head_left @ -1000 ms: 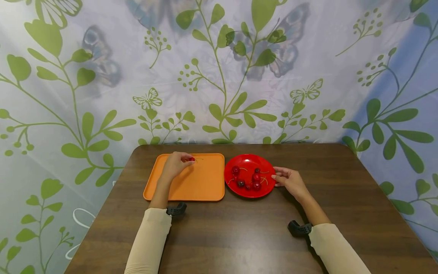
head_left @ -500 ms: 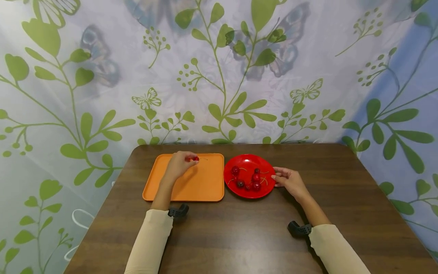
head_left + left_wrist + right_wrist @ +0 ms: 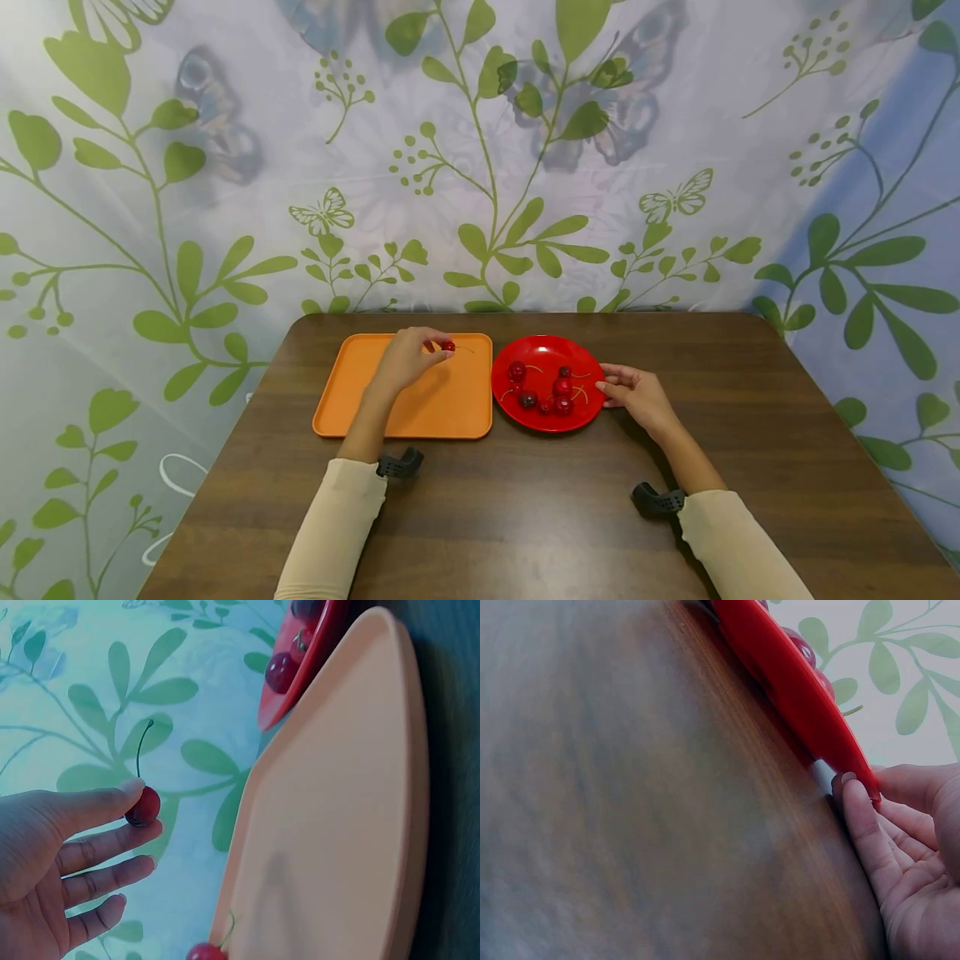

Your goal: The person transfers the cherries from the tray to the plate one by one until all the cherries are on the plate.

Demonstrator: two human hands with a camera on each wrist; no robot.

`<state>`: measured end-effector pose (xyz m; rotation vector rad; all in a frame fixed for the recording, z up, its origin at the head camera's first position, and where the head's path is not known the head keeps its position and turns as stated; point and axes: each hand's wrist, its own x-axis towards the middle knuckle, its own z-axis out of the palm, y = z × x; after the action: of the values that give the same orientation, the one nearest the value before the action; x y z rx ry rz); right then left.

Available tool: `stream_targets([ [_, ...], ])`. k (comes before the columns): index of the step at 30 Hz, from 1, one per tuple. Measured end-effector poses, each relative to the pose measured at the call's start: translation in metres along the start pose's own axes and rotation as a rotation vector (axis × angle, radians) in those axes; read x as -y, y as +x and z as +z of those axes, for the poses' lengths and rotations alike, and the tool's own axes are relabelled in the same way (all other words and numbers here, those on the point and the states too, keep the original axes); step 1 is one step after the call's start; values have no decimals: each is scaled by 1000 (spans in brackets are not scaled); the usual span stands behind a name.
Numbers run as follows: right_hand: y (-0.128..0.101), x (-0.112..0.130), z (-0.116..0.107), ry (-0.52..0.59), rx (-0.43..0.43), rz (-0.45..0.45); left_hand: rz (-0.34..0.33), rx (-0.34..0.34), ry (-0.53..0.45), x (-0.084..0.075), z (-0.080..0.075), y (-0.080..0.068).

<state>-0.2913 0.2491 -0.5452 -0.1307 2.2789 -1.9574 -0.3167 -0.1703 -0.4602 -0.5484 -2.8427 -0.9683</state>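
Above the orange tray (image 3: 442,408), my left hand (image 3: 407,357) pinches a red cherry (image 3: 142,806) between thumb and fingertip, its stem pointing up in the left wrist view. Another cherry (image 3: 206,951) with a green stem lies at the tray's edge in that view. Beside the tray on the right is the red plate (image 3: 540,350), with several cherries (image 3: 562,406) on it, some dark and some bright red. My right hand (image 3: 633,396) grips the plate's right rim, thumb above and fingers under it, as the right wrist view shows.
Tray and plate sit side by side near the far edge of the brown wooden table (image 3: 510,508). Behind the table hangs a cloth (image 3: 465,167) printed with leaves and butterflies. Black wrist cameras (image 3: 656,500) are worn on both forearms.
My left hand has moved to the right over the tray, carrying the pinched cherry. The right hand keeps its grip on the plate's rim, and the plate has not moved.
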Motion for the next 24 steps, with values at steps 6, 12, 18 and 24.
stream_targets([
  [6, 1, -2, 0, -19, -16, -6, -10, 35, 33, -11, 9, 2],
  [12, -1, -2, 0, -23, -16, -14, 22, 36, 60, -19, 20, 3],
  [18, -5, -6, -2, -33, -8, -4, 71, 74, 58, -28, 34, 4],
  [24, -1, -5, -2, -45, -6, -19, 162, 100, 93, -41, 38, 20],
])
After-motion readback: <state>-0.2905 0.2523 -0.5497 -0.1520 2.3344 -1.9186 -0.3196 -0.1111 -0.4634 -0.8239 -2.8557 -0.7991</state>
